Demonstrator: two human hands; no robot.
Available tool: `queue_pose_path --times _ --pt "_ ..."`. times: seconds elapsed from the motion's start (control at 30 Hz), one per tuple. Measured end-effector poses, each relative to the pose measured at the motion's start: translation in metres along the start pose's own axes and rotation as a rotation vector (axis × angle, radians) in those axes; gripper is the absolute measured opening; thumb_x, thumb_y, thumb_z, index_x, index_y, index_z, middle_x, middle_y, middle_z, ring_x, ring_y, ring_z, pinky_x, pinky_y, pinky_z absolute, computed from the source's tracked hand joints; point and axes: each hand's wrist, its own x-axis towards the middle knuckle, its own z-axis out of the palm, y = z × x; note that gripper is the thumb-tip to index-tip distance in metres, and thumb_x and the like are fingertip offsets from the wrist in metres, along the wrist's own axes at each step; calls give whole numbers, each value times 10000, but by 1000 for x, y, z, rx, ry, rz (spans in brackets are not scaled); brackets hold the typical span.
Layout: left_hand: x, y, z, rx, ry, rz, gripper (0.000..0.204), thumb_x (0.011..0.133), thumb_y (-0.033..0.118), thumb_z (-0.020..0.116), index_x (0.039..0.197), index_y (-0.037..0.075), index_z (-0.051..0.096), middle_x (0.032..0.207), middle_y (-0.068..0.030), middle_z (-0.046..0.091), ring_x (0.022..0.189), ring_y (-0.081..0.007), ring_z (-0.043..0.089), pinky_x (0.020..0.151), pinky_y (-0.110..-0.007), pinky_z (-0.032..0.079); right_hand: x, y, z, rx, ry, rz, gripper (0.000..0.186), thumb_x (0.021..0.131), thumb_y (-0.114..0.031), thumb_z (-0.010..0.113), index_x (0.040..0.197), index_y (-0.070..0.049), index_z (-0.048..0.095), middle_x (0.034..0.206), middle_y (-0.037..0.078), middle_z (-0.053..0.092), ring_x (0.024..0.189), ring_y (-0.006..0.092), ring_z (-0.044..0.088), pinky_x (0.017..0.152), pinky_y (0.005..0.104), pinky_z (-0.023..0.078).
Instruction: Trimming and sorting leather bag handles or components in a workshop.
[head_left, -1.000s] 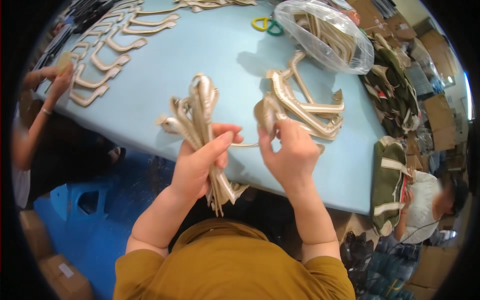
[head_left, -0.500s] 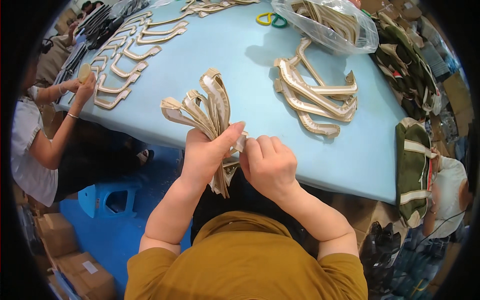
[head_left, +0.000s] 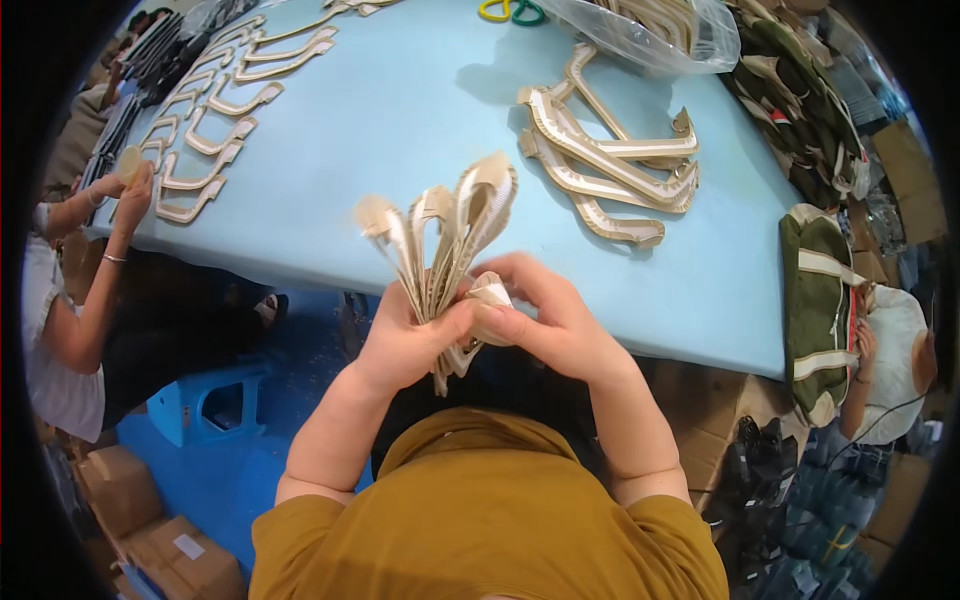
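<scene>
A bundle of beige fabric straps (head_left: 432, 240) with white strips stands up out of my left hand (head_left: 402, 340), whose fingers are wrapped round its lower part. The upper ends loop over and fan apart, a little blurred. My right hand (head_left: 550, 315) is beside it, thumb and fingers pinching the folded end of one strap (head_left: 489, 290) at the bundle's right side. Both hands are just in front of the table's near edge. Beyond them on the table lies a loose pile of similar curved straps (head_left: 610, 170).
The light blue table (head_left: 380, 130) carries a row of curved straps (head_left: 215, 140) at left, scissors (head_left: 512, 10) and a clear plastic bag (head_left: 690, 45) of straps. A person (head_left: 75, 310) works at left near a blue stool (head_left: 205, 400). At right hangs a green bag (head_left: 815, 300) by another person (head_left: 890, 360).
My right hand has turned from knuckles-up to a thumb-and-finger pinch on the strap's end. The bundle's tops have swung right and spread. The whole view has shifted slightly.
</scene>
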Motion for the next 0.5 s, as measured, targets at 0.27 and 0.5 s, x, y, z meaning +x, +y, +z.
queue_pose_path --times 0.27,0.5 --pt "-6 -18 4 224 152 119 99 814 25 575 900 -22 588 793 -33 619 723 -76 549 635 -252 462 -10 7 4 28 53 248 180 821 -149 630 834 -2 528 707 5 559 661 54 480 597 229 426" --pt "2 -20 -2 99 87 -74 100 818 74 591 872 -11 587 791 -13 595 718 -63 527 632 -239 445 -5 3 -11 267 -63 416 202 841 -162 613 894 15 533 745 34 581 668 91 554 598 238 473"
